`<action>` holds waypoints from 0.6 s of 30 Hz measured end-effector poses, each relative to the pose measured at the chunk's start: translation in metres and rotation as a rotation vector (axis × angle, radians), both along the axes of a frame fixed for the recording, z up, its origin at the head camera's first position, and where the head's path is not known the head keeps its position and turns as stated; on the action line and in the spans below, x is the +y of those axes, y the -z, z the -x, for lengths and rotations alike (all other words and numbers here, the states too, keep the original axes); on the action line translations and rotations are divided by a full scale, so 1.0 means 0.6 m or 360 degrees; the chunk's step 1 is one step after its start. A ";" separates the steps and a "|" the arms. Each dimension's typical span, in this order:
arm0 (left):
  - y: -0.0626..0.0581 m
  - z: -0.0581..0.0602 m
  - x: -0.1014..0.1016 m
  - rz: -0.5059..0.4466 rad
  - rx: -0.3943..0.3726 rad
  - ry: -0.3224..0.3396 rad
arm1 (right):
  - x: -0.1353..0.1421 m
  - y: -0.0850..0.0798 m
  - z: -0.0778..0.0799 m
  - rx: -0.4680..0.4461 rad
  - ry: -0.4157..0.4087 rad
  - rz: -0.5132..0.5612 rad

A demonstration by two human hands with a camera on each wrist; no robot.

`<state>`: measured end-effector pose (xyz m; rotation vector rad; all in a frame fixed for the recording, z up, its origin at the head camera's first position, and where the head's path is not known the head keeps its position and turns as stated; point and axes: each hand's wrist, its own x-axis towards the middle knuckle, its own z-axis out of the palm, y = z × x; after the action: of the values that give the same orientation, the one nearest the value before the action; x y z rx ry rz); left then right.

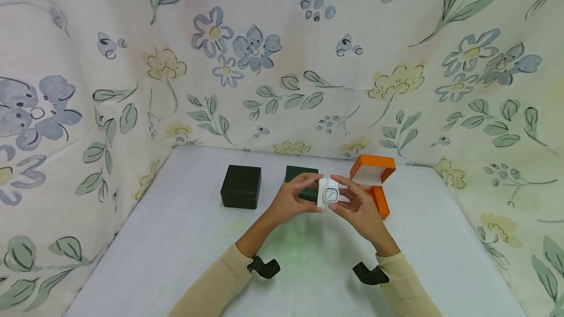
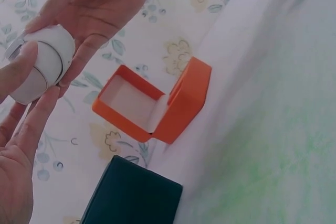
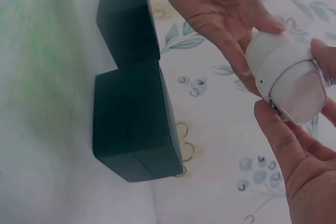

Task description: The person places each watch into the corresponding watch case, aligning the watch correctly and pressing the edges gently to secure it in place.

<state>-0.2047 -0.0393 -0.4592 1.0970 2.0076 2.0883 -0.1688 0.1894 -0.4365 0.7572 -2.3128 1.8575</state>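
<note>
A white wristwatch (image 1: pixel 331 194) with a squarish case and round dial is held up above the table, its face turned toward the head camera. Its white strap (image 3: pixel 287 62) wraps round a white cushion (image 3: pixel 305 98). My left hand (image 1: pixel 292 198) grips the left side, thumb below and fingers above. From the other side my right hand (image 1: pixel 359 209) pinches it between thumb and fingers. Both wrist views show the thumbs and fingertips on the rounded white bundle. Just behind the hands, an orange watch box (image 1: pixel 374 162) stands with its lid raised and a pale lining visible.
A dark closed box (image 1: pixel 240 186) sits left of the hands. Partly behind the left hand is a dark green box (image 1: pixel 301 172). All stand on a white-covered table (image 1: pixel 185 238) with floral cloth (image 1: pixel 282 62) behind. Each sleeve carries a black wrist device (image 1: pixel 266 268).
</note>
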 end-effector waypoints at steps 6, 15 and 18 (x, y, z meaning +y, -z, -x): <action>0.000 -0.001 0.004 -0.0006 0.0010 -0.0015 | 0.000 -0.003 0.000 -0.0042 0.0010 -0.0003; 0.002 0.002 0.008 -0.0012 0.0010 0.0001 | 0.002 -0.002 0.001 -0.0060 0.0018 -0.0015; 0.004 0.003 0.010 -0.0022 0.0012 0.0011 | 0.003 -0.001 0.001 -0.0064 0.0028 -0.0005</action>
<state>-0.2066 -0.0331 -0.4618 1.1140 1.9927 2.1008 -0.1691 0.1911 -0.4361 0.7038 -2.3394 1.8795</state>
